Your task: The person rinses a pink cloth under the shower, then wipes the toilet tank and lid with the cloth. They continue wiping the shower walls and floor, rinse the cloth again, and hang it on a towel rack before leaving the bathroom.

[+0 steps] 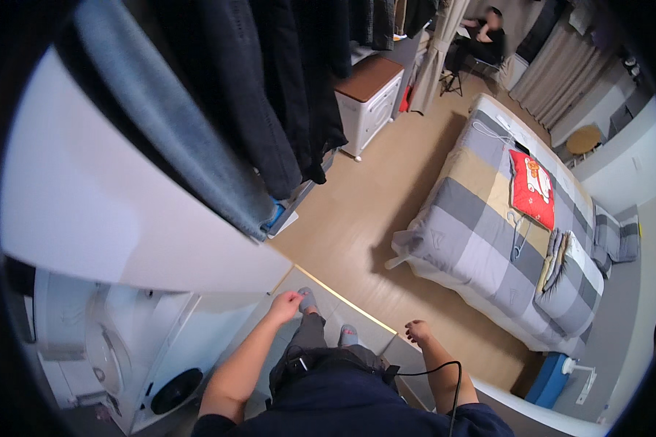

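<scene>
My left hand (287, 307) hangs in front of me above my slippered left foot (306, 299), its fingers curled together with nothing visible in them. Off to the right, my right hand (418, 330) is loosely bent, fingers a little apart, with nothing held. Between the hands runs a yellow metal threshold strip (344, 297), where grey tile (333, 312) meets the wood-look floor (355, 218). Ahead on the right stands a bed (459, 218) with a checked cover. On it lie a red cushion (531, 188), a grey clothes hanger (518, 240) and a folded quilt (571, 289).
Dark trousers (262, 98) and blue jeans (164, 109) hang at the upper left beside a white wall edge (142, 218). A white cabinet (369, 109) with a brown top stands beyond. A washing machine (169, 371) is at lower left. One person (484, 43) sits far back.
</scene>
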The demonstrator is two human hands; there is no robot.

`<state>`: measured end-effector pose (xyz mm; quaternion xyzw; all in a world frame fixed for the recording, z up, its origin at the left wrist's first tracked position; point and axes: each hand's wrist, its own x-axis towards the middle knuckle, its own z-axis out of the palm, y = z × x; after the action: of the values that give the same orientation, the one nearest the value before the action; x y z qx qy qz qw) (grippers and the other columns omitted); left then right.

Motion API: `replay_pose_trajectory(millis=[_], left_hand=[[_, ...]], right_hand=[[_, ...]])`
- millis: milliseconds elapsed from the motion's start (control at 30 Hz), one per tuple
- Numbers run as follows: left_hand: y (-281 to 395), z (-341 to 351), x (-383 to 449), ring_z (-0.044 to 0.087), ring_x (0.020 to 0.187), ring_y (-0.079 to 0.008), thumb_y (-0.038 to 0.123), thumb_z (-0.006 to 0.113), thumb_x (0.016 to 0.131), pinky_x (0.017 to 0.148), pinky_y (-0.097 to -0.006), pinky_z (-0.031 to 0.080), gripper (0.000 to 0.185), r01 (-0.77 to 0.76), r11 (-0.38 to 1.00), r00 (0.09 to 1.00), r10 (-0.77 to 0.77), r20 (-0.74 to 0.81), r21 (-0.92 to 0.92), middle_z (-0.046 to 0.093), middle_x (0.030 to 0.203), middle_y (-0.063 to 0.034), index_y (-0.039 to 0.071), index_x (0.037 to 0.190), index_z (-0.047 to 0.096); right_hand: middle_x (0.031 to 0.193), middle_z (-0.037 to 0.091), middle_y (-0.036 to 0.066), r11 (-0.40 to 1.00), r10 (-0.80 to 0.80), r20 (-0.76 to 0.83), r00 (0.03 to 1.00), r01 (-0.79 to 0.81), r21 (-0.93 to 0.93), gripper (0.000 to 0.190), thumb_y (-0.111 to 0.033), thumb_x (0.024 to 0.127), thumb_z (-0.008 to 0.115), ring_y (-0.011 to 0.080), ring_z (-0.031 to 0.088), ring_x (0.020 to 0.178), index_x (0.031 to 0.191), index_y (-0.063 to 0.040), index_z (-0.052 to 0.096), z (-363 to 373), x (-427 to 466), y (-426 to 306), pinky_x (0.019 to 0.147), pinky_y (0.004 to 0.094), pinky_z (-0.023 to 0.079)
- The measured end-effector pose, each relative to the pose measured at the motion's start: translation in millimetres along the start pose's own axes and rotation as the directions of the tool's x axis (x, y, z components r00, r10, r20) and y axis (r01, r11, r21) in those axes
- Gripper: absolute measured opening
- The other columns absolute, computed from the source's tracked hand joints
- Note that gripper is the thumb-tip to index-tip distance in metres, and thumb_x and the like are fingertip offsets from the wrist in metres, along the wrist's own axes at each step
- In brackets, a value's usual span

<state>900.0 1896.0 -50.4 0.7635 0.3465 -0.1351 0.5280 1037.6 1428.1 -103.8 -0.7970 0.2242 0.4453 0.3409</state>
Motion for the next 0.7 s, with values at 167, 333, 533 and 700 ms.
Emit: replay_pose_trajectory(millis=[167,333,533,700], left_hand=[[114,4,153,0.071,0.085,-0.0269,0.033,0.064,0.095,0.078,-0.0402,0.054,0.031,-0.159,0.969,0.981,0.133,0.142,0.19,0.074,0.092,-0.0128,0.004,0.102,0.073],[199,25,322,0.05,0.058,-0.0108,0.032,0.05,0.102,0.048,-0.0295,0.04,0.028,0.079,0.985,0.995,-0.07,0.066,-0.15,0.059,0.075,-0.0005,0.011,0.111,0.067],[208,6,578,0.056,0.076,-0.0173,0.037,0.051,0.101,0.054,-0.0328,0.045,0.036,0.224,0.947,0.939,-0.273,-0.211,-0.231,0.058,0.104,-0.0054,0.013,0.127,0.056],[144,-27,704,0.051,0.129,-0.0353,0.063,0.061,0.092,0.091,-0.0503,0.054,0.085,0.472,0.87,0.803,-0.49,-0.34,-0.14,0.041,0.154,-0.0116,0.014,0.156,0.035]], right_hand=[[0.078,0.068,0.012,0.907,0.22,-0.022,0.975,-0.196,0.373,0.025,-0.022,0.097,0.054,0.022,0.062,0.059,0.097,-0.004,0.07,20,8,48,0.049,0.036,0.049],[0.073,0.066,0.013,0.845,0.229,0.095,0.969,-0.246,0.475,0.026,-0.022,0.096,0.053,0.0249,0.064,0.057,0.095,0.0,0.067,77,24,135,0.048,0.0372,0.051],[0.087,0.07,0.015,0.911,0.134,0.288,0.948,-0.232,0.34,0.035,-0.025,0.099,0.048,0.0297,0.068,0.07,0.113,0.002,0.066,120,73,175,0.059,0.0432,0.055],[0.079,0.069,0.007,0.789,0.203,0.192,0.96,-0.276,0.549,0.043,-0.045,0.101,0.055,0.016,0.062,0.062,0.113,-0.008,0.072,90,90,122,0.05,0.0319,0.05]])
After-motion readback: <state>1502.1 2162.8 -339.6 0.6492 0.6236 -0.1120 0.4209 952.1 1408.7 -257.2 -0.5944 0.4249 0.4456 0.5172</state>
